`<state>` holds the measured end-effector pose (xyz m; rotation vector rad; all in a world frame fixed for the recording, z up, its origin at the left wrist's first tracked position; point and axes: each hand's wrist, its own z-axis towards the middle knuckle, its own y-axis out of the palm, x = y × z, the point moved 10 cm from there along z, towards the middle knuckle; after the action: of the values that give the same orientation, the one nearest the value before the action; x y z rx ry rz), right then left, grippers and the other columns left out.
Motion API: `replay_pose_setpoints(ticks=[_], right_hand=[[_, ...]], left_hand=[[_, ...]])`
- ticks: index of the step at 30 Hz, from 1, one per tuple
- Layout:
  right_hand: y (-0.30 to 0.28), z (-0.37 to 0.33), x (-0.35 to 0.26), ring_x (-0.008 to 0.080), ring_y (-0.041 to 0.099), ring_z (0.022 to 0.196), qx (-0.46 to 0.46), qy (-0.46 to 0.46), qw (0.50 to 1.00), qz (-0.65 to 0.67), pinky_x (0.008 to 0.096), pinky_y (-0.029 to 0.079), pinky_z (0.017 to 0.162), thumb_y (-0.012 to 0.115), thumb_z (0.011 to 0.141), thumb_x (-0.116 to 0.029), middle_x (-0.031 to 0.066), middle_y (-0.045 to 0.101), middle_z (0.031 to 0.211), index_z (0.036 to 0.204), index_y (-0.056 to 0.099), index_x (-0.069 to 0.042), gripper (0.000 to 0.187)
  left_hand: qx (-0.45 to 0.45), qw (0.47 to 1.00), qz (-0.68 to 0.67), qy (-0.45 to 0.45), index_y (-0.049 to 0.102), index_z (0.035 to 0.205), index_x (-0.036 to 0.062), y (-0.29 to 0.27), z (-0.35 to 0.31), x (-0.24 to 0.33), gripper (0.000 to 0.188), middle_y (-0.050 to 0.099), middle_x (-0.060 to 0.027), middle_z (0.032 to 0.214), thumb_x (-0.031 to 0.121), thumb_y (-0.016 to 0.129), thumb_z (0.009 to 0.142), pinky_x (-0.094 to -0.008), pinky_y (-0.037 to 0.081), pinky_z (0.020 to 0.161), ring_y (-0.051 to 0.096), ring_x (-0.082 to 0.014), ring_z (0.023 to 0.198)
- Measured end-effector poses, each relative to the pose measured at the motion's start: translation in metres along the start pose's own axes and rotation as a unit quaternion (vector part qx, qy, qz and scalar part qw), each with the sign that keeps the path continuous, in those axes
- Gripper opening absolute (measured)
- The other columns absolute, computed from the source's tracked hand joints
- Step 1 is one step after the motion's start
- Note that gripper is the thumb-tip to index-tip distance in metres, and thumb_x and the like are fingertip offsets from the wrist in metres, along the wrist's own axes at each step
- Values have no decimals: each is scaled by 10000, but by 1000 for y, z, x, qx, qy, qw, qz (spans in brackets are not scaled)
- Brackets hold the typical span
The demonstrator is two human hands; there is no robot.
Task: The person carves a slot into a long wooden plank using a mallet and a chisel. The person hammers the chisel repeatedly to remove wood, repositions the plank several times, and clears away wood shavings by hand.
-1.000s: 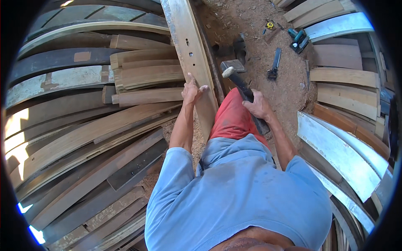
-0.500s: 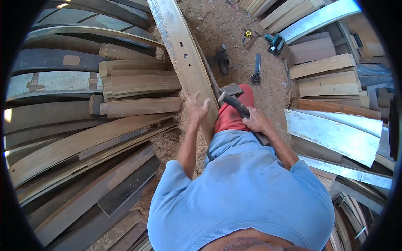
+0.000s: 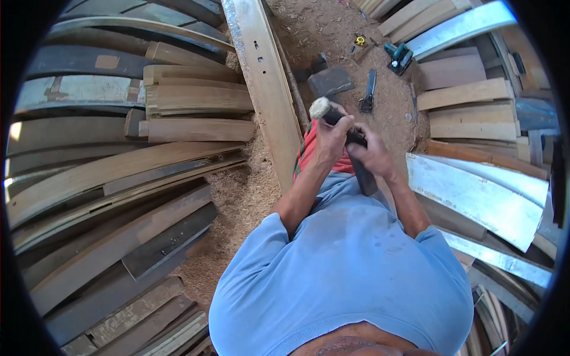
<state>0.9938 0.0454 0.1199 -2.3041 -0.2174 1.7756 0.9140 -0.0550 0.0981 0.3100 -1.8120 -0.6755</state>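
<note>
Both my hands are closed around the dark handle of an adze point(image 3: 363, 172), held over my red-clad leg. My left hand point(image 3: 332, 140) grips close to the handle's pale upper end. Just below and to the right, my right hand point(image 3: 374, 155) wraps the handle, fingers partly hidden. The adze's flat grey blade point(image 3: 331, 80) points forward, above the floor. Left of my hands lies a long wooden board point(image 3: 274, 113) with several small holes and a rough, whitish left edge. Neither hand touches it.
Stacked planks point(image 3: 199, 98) crowd the left side; more boards point(image 3: 469, 110) and pale sheets point(image 3: 475, 193) line the right. On the shaving-strewn floor lie a teal power tool point(image 3: 399, 58), a yellow tape measure point(image 3: 360, 41) and a long dark tool point(image 3: 369, 89).
My left hand has moved right from beside the board, where it was open, onto the adze's handle. The adze's blade has swung forward, away from my leg. The view has shifted slightly.
</note>
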Motion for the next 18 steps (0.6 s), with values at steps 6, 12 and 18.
replay_pose_setpoints(ticks=[6, 12, 18], right_hand=[[-28, 19, 27, 117, 641, 1031, 1, 13, 908, 420, 298, 534, 849, 722, 964, -307, 52, 661, 1158, 1255, 589, -13, 434], [-83, 29, 14, 137, 686, 863, 94, -55, 928, 357, 307, 566, 790, 739, 948, -215, 85, 712, 1019, 1162, 612, 13, 338], [-151, -5, -84, 152, 675, 774, 308, -157, 901, 262, 313, 561, 724, 714, 951, -97, 118, 720, 939, 1153, 599, 30, 265]], left_hand=[[-211, 964, 160, -12, 560, 908, 83, 82, -16, 15, 236, 575, 7, 835, -70, 695, 789, -325, 521, 828, 584, -108, 819], [-317, 943, -81, 65, 524, 996, 39, 100, -35, 83, 270, 612, -272, 1329, -108, 659, 814, -483, 514, 1062, 611, -356, 1267], [-138, 983, 62, 102, 574, 991, 61, 34, 31, 160, 137, 658, -62, 794, 93, 703, 957, -277, 501, 536, 633, -128, 620]])
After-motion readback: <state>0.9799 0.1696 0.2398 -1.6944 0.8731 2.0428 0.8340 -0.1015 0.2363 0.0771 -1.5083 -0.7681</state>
